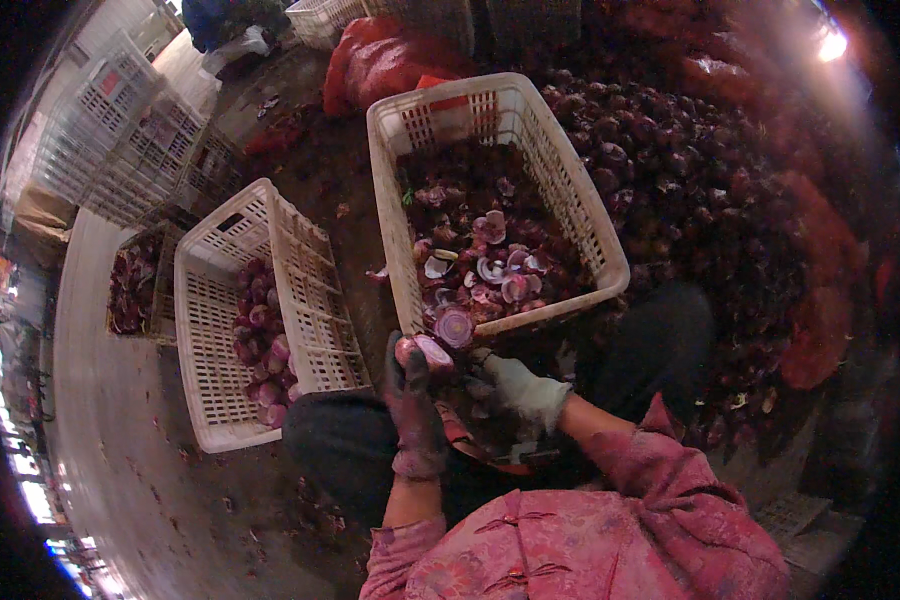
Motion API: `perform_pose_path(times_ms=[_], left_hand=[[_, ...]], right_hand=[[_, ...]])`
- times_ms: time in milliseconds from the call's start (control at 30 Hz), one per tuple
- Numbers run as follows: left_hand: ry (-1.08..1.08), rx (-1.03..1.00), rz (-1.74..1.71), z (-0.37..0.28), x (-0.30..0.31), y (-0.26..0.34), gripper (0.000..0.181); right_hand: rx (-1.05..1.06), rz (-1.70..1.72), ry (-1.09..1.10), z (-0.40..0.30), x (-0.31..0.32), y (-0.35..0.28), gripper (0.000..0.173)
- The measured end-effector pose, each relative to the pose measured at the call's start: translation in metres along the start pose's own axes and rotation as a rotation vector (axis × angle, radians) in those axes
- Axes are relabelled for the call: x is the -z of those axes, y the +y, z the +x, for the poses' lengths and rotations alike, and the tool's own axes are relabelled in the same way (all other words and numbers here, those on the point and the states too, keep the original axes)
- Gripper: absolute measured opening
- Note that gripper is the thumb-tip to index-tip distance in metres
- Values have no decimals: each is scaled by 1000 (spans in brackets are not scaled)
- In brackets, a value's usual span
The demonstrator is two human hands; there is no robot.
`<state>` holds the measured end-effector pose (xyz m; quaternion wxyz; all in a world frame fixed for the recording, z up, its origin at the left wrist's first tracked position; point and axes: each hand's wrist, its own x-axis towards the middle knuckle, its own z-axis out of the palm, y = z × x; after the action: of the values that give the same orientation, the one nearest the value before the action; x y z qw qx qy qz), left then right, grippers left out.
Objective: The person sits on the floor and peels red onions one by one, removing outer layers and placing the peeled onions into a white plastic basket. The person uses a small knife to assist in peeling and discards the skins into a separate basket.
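Note:
My left hand [414, 405], in a stained dark glove, grips a red onion [433, 352] with a pale cut face. Just beyond it, at the near rim of a white plastic crate [547, 319], shows a round cut onion face [454, 328]; what supports it is unclear. My right hand [529, 390] wears a pale glove with dark fingertips. It is curled close to the right of the onion, and whether it holds anything is hidden in shadow. Onion skins and cut scraps [495, 270] lie inside the crate.
A second white crate [311, 300] on the left, tipped in view, holds several purple onions [262, 345]. Heaped red onions [660, 172] spread to the right. Beyond are a red mesh sack [397, 60], stacked crates [135, 142] and a person [232, 30].

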<state>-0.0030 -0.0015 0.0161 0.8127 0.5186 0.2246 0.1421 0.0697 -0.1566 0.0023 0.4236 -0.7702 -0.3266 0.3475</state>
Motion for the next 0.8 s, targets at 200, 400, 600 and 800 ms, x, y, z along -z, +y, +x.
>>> perform_pose_path(times_ms=[200,400,600,800], left_hand=[[-42,62,-259,-16,-17,24,50],[-107,159,-333,-24,-19,34,49],[-280,288,-726,-24,-1,43,62],[-71,163,-337,-28,-48,47,63]], right_hand=[[130,838,-103,-18,10,-21,49],[-68,1162,7,-42,29,-55,53],[-205,1468,150,-40,66,-85,43],[-50,1137,204,-37,20,-67,30]])
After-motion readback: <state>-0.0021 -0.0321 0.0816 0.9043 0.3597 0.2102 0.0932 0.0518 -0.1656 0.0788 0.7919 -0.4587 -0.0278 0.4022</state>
